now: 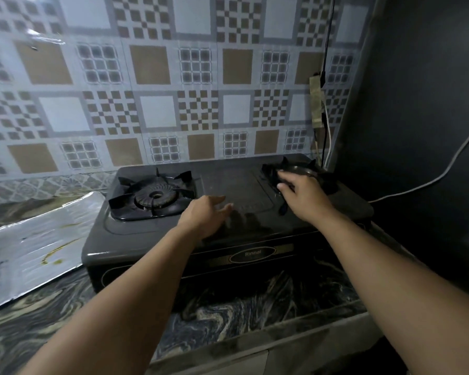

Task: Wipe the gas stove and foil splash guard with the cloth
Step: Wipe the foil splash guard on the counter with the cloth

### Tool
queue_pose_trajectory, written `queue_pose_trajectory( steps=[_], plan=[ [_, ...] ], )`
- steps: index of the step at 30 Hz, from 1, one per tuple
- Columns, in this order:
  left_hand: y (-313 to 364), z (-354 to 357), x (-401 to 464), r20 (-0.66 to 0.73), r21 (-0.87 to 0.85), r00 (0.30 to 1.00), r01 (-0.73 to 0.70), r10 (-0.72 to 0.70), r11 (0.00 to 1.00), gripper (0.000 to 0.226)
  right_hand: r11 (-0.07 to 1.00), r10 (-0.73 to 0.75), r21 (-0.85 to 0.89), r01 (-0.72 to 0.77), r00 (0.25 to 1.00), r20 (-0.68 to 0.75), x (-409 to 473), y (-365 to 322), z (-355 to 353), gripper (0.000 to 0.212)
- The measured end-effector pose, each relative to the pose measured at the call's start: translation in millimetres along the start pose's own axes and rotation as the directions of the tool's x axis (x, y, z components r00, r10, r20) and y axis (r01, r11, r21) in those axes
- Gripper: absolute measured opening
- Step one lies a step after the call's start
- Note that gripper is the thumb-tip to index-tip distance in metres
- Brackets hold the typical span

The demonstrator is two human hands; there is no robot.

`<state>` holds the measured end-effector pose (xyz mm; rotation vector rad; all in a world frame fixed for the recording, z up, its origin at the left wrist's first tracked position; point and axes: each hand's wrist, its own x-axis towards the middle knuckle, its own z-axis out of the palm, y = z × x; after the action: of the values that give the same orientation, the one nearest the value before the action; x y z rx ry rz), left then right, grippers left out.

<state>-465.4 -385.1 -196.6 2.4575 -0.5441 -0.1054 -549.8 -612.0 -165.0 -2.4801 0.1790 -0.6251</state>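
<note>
A dark grey two-burner gas stove (244,185) stands on a marbled counter against the tiled wall. The left burner (155,196) sits inside its black pan support. My right hand (301,196) reaches over the right pan support (270,169), with fingers and thumb closed around its near side. Over the flat middle of the stove top my left hand (205,216) hovers palm down, fingers apart, holding nothing. The foil splash guard (33,239) lies flat on the counter left of the stove, with yellowish stains. No cloth is in view.
The marbled counter (228,307) runs in front of the stove to a front edge. A black cable and a taped power strip (318,104) hang on the wall behind the right burner. A white cord (444,171) crosses the dark right wall.
</note>
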Motion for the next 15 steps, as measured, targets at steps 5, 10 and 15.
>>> queue_pose_trajectory(
  steps=[5, 10, 15],
  plan=[
    [-5, -34, -11, -0.130, -0.300, 0.991, -0.015, -0.025, 0.954, 0.046, 0.993, -0.101, 0.058, 0.099, 0.994, 0.033, -7, -57, 42, 0.041],
    [-50, -72, -33, -0.176, -0.440, 0.983, -0.024, -0.059, 0.898, 0.051, 0.973, -0.211, 0.109, 0.203, 0.975, 0.067, -13, -116, 96, 0.039],
    [-118, -117, -64, -0.284, -0.438, 0.948, 0.004, -0.143, 0.899, 0.038, 0.935, -0.324, 0.189, 0.299, 0.939, 0.118, -21, -183, 155, 0.038]
  ],
)
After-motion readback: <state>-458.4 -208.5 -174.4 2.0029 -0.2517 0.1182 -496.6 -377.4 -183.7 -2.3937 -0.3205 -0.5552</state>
